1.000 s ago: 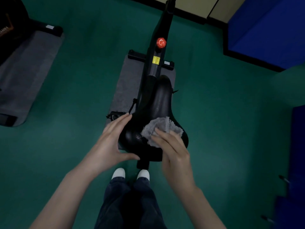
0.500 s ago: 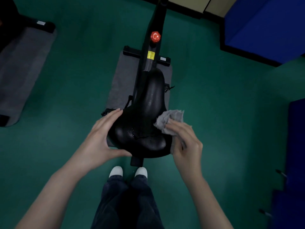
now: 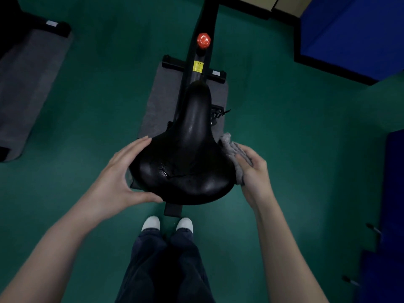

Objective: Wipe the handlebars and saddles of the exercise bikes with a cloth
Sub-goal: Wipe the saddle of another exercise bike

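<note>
The saddle (image 3: 188,162) sits mid-scene on its black bike, above a grey mat (image 3: 159,101) on the green floor (image 3: 109,84). The left hand (image 3: 115,176) braces the saddle's left rear flank, with the fingers straight and spread from the thumb. The right hand (image 3: 254,171) has its fingers closed on the grey cloth (image 3: 231,149), pressed against the saddle's right edge. A wet sheen shows on top. Recommended: brace firmly, work the cloth round the rim, then make overlapping passes toward the nose. Handlebars are not in view.
</note>
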{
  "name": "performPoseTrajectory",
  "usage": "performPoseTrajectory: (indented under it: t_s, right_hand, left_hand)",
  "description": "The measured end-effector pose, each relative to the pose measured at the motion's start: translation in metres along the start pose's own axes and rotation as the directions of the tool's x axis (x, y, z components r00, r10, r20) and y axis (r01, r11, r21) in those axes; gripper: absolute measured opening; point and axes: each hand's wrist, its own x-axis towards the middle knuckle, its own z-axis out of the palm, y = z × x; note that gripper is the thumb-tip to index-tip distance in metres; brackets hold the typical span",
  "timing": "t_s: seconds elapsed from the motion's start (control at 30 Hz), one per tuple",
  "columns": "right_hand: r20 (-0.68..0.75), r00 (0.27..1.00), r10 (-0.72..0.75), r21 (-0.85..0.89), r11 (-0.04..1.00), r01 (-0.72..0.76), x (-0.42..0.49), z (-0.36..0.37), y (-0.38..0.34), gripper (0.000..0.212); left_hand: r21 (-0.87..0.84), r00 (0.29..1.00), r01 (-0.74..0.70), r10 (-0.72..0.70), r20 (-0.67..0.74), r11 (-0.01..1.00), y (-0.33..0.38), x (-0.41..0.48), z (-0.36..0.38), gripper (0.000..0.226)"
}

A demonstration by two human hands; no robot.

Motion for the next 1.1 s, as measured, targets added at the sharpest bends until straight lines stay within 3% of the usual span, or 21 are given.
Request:
performPoseTrajectory:
  t_s: [0.1,0.17,0.27,0.33,0.4,0.47,0.57,0.67,0.73,0.87,0.9,0.97,1.1]
  right_hand:
    - [-0.111,0.988,0.107,0.258,0.963,-0.076,-0.014,0.002,0.014,0.024]
    - [-0.228,0.967,0.110,0.300,0.953,-0.037,-0.029,0.009,0.021,0.026]
    - [-0.437,0.899,0.035,0.173,0.984,0.046,-0.060,0.025,0.032,0.029]
    - [-0.522,0.843,-0.127,0.022,0.987,0.161,-0.075,0.034,0.029,0.034]
    - [-0.470,0.824,-0.318,-0.130,0.948,0.292,-0.076,0.038,0.017,0.037]
    - [-0.318,0.839,-0.442,-0.269,0.891,0.367,-0.068,0.038,0.004,0.034]
    - [-0.086,0.840,-0.535,-0.489,0.758,0.433,-0.065,0.039,-0.006,0.036]
    - [0.053,0.787,-0.614,-0.578,0.624,0.526,-0.083,0.038,0.003,0.040]
    - [0.047,0.780,-0.624,-0.586,0.616,0.527,-0.091,0.041,0.007,0.041]
    - [-0.196,0.793,-0.577,-0.625,0.697,0.353,-0.075,0.069,-0.013,0.032]
    - [-0.199,0.797,-0.570,-0.636,0.694,0.338,-0.071,0.077,-0.019,0.032]
    - [-0.087,0.797,-0.597,-0.685,0.617,0.388,-0.067,0.090,-0.024,0.033]
    - [0.289,0.721,-0.629,-0.732,0.340,0.591,-0.083,0.087,-0.012,0.039]
  left_hand:
    - [-0.028,1.000,-0.006,0.006,-0.012,1.000,-0.001,0.000,0.001,0.107]
    - [-0.039,1.000,-0.004,0.003,-0.014,0.999,-0.001,0.000,0.002,0.107]
    - [-0.047,1.000,0.002,-0.003,-0.021,0.999,0.000,-0.001,0.002,0.107]
    - [-0.043,1.000,0.006,-0.007,-0.021,0.999,0.000,-0.002,0.002,0.108]
    - [-0.040,1.000,0.015,-0.015,-0.019,0.999,0.000,-0.002,0.002,0.109]
    - [-0.036,1.000,0.021,-0.022,-0.017,0.999,-0.001,-0.003,0.002,0.110]
    - [-0.039,0.999,0.026,-0.027,-0.023,0.999,-0.002,-0.004,0.003,0.111]
    - [-0.052,0.999,0.022,-0.024,-0.044,0.998,-0.004,-0.006,0.005,0.112]
    - [-0.082,0.996,0.050,-0.055,-0.067,0.995,-0.005,-0.009,0.008,0.115]
    - [-0.165,0.982,0.132,-0.152,-0.114,0.977,-0.010,-0.017,0.015,0.121]
    - [-0.184,0.978,0.144,-0.168,-0.126,0.972,-0.010,-0.019,0.017,0.122]
    - [-0.214,0.971,0.156,-0.190,-0.147,0.964,-0.011,-0.022,0.021,0.123]
    - [-0.242,0.962,0.180,-0.223,-0.160,0.953,-0.013,-0.023,0.024,0.125]
